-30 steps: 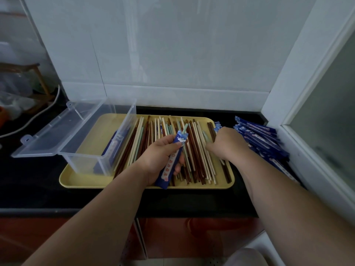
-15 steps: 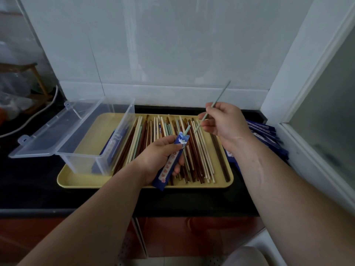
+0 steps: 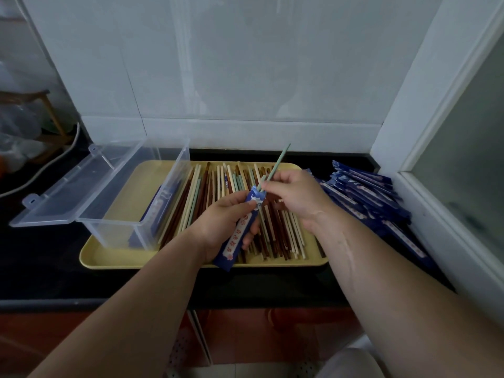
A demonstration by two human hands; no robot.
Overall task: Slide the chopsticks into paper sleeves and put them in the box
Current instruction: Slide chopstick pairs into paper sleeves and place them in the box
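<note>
- Gripping the blue paper sleeve (image 3: 236,240) in your left hand (image 3: 221,225), over the tray (image 3: 191,264).
- Your right hand (image 3: 297,199) pinches a green chopstick (image 3: 279,160), tip at the sleeve's mouth.
- The clear box (image 3: 109,230) stands open on the tray's left.

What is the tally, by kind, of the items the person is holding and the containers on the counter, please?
Blue patterned paper sleeve, held: 1
Pale green chopstick, held at the sleeve's mouth: 1
Clear plastic box with hinged lid: 1
Flat yellow tray: 1
Total: 4
</note>
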